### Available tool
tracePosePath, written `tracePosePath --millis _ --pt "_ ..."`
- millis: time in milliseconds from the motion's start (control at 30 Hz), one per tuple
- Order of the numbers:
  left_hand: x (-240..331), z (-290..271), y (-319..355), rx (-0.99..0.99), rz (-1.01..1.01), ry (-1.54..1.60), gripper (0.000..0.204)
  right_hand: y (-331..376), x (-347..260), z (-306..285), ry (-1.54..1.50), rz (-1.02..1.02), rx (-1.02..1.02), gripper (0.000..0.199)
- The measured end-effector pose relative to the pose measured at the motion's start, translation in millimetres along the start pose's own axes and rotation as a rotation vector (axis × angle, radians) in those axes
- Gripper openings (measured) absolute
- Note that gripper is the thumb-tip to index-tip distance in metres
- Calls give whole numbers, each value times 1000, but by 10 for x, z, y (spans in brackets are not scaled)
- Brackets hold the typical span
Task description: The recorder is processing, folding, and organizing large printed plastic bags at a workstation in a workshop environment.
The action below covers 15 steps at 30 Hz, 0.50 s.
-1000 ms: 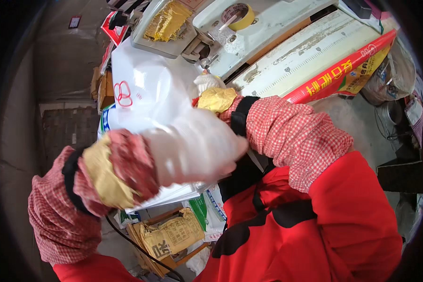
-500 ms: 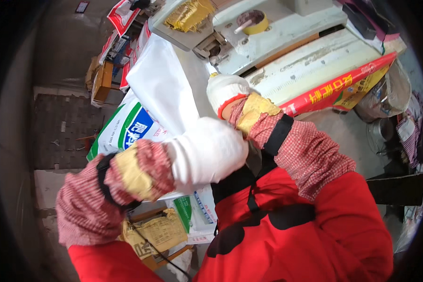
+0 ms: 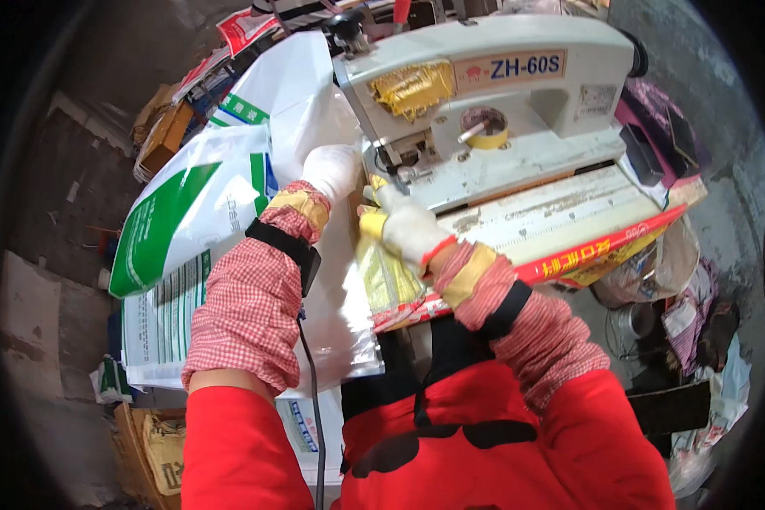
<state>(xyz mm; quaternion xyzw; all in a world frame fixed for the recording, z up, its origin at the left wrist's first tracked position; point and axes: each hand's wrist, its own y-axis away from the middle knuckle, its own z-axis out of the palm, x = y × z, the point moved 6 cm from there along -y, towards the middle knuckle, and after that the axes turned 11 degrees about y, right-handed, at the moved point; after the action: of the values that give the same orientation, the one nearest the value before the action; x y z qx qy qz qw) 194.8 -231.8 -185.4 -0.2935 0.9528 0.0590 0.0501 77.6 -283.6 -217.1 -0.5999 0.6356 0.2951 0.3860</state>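
Observation:
A white woven plastic bag (image 3: 314, 93) with green and blue print lies at the left of a light grey industrial sewing machine (image 3: 561, 127). My left hand (image 3: 330, 172), in a white glove, rests on the bag beside the machine's head; its fingers are hidden. My right hand (image 3: 406, 228), gloved in white with yellow fingertips, lies at the front left corner of the machine bed. Its finger and thumb are spread apart, with nothing visible between them. Just below that hand is a crumpled yellowish plastic piece (image 3: 382, 276).
A yellow tape roll (image 3: 484, 129) sits on the machine. Red and yellow printed sheeting (image 3: 603, 251) covers the table's front edge. A clear plastic bag (image 3: 654, 263) hangs at the right. Wooden boxes (image 3: 166, 140) stand at the far left, and a black cord (image 3: 313, 399) hangs below my left sleeve.
Both hands have moved apart, my left one forward and left to the bag, my right one lower beside the machine. The bag has spread out leftward. My view has shifted, showing more of the machine.

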Motion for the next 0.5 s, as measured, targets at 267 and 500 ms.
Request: tracePosePath --millis 267,500 --pt "579 -1409 1693 236 361 -120 10 -498 123 156 278 69 78 31" --pt "-194 -2008 2836 1164 269 -134 48 -253 -845 256 701 -219 -124 18"
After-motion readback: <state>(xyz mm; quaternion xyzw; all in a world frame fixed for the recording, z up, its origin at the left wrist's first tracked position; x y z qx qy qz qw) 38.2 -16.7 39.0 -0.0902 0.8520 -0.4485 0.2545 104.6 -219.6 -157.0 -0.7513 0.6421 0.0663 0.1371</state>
